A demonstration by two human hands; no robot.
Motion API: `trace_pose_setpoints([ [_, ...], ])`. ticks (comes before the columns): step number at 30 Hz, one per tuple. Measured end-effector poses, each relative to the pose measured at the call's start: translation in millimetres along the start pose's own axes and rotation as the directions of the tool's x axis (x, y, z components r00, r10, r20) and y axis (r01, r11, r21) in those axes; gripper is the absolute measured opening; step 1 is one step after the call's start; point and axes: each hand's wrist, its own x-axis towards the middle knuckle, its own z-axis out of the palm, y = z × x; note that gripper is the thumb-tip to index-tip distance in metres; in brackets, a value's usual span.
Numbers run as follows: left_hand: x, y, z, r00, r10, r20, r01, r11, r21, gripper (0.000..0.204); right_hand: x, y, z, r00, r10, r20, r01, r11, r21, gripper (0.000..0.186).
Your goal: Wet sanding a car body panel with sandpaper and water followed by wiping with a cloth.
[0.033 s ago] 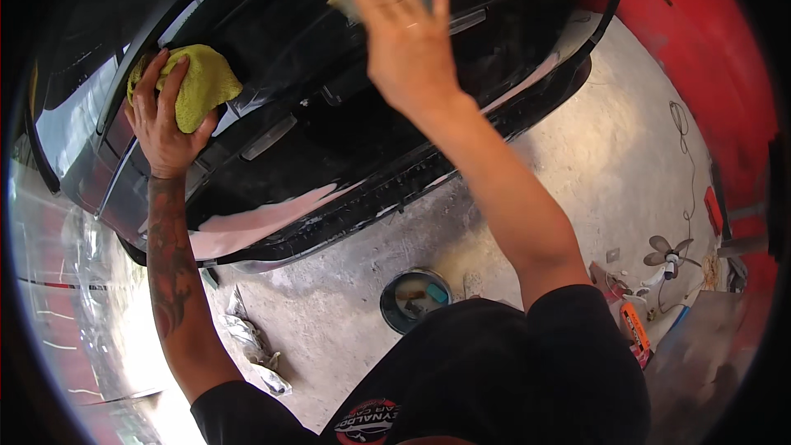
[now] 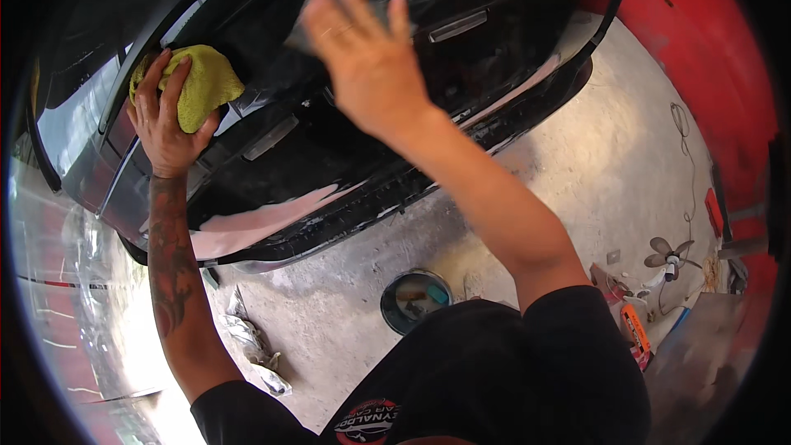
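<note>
My left hand grips a bunched yellow-green cloth, fingers curled over it, against the edge of a black car panel. Higher up and to the right, my right hand presses with long, spread fingers on a thin greyish sheet that looks like sandpaper. Most of that sheet is hidden under the palm, and the fingertips are blurred. Pinkish bare patches run along the panel's lower edge. Two narrow clear inserts sit in the panel, one near my left hand, another right of my right hand.
A dark bucket holding water, a teal block and other pieces stands on the concrete floor. Crumpled plastic lies left of it. At the right are a bladed fan, a cord, an orange box and a red surface.
My right hand has slid left and slightly down across the black panel, the sheet moving with it. The left hand with the cloth has stayed practically in place.
</note>
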Motion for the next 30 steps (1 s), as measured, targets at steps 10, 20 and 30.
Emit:
trace_pose_setpoints([
  [10, -2, -1, -1, 1.0, -0.002, 0.004, 0.002, 1.0, 0.006, 0.069, 3, 79, -14, 0.998, 0.043, -0.043, -0.047, 0.994, -0.095, 0.048],
  [20, -11, -2, 11, 1.0, 0.001, -0.004, -0.001, 1.0, -0.007, 0.071, -10, -43, 42, 0.969, -0.249, 0.012, 0.243, 0.956, 0.165, 0.042],
  [30, 0, -1, 1, 1.0, 0.022, -0.001, -0.022, 1.0, 0.023, 0.067, 18, 1, 13, 0.995, 0.049, -0.092, -0.049, 0.999, 0.002, 0.048],
])
